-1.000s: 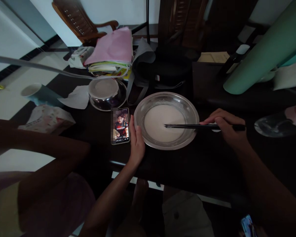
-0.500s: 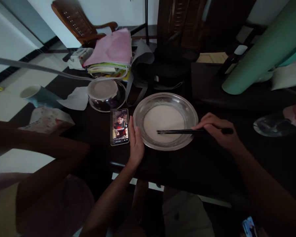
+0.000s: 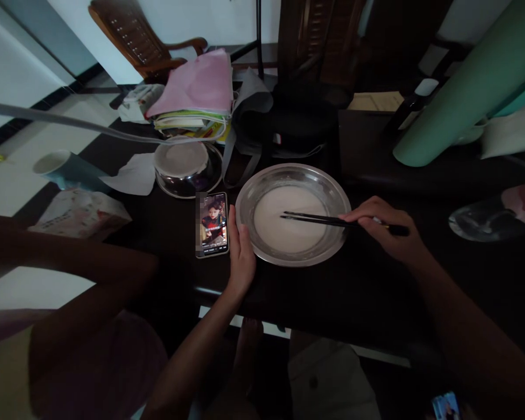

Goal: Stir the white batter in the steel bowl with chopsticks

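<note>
A wide metal bowl [image 3: 336, 189] stands on the dark table with a smooth white liquid or batter [image 3: 271, 210] in it. My left hand [image 3: 242, 256] steadies the bowl at its left side, the thumb against the rim and the fingers along the outer wall. Between the fingers of my right hand [image 3: 385, 228] is a pair of black chopsticks [image 3: 315, 219], held over the right rim. Their tips are in or at the white surface near the bowl's middle, slightly apart. Just left of my left hand lies a lit phone [image 3: 214, 224] playing a video.
An upturned metal bowl [image 3: 184, 160] sits behind the phone. Farther left are a blue-green cup [image 3: 72, 169] and a tissue pack [image 3: 85, 216]. A dark bag [image 3: 293, 128] is behind the bowl. A clear plastic container [image 3: 476, 224] lies right. Another person's arm [image 3: 114, 251] rests at left.
My right hand has shifted left with the chopsticks. Their tips swept toward the near left of the white mixture, then back toward its middle. My left hand stays at the bowl.
</note>
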### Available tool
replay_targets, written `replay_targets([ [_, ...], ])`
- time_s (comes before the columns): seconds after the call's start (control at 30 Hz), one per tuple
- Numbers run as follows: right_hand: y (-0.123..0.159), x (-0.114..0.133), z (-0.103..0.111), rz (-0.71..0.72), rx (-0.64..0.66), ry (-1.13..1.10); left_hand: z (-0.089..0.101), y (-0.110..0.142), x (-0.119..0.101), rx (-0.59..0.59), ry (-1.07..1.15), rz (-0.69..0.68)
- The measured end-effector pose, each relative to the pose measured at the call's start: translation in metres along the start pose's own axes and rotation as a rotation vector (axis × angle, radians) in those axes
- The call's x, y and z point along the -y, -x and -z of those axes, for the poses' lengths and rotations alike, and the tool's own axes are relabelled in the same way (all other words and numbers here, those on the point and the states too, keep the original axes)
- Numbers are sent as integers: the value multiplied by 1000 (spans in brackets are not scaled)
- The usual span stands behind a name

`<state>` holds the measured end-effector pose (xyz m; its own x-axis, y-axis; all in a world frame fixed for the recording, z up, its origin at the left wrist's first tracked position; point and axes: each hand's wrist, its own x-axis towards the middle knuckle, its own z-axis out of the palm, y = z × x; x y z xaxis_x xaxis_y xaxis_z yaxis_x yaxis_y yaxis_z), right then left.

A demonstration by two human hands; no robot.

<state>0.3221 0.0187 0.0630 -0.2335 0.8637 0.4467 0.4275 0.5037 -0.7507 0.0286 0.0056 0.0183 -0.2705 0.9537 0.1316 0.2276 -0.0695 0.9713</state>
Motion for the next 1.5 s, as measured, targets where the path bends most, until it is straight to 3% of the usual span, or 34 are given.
replay_targets([
  [0.13, 1, 1, 2, -42, -103, -35, 0, 0, 0, -1, 2, 2],
  [0.3, 0, -1, -2, 25, 49, -19, 0, 1, -1, -5, -18, 28],
  [0.47, 1, 0, 1, -57, -125, -39, 0, 1, 0, 1, -16, 34],
  [0.67, 0, -2, -3, -5, 29, -34, 0, 1, 0, 0, -5, 34],
  [0.83, 1, -2, 0, -48, -125, -56, 0, 1, 1, -3, 3, 40],
  [1.03, 0, -2, -2, 10, 32, -42, 0, 1, 1, -7, 1, 36],
  [1.2, 2, -1, 1, -76, -122, -43, 0, 1, 0, -2, -11, 35],
  [1.37, 1, -2, -1, -11, 29, -56, 0, 1, 0, -9, -5, 32],
  [1.5, 1, -2, 0, -29, -70, -35, 0, 1, 1, -3, 11, 26],
])
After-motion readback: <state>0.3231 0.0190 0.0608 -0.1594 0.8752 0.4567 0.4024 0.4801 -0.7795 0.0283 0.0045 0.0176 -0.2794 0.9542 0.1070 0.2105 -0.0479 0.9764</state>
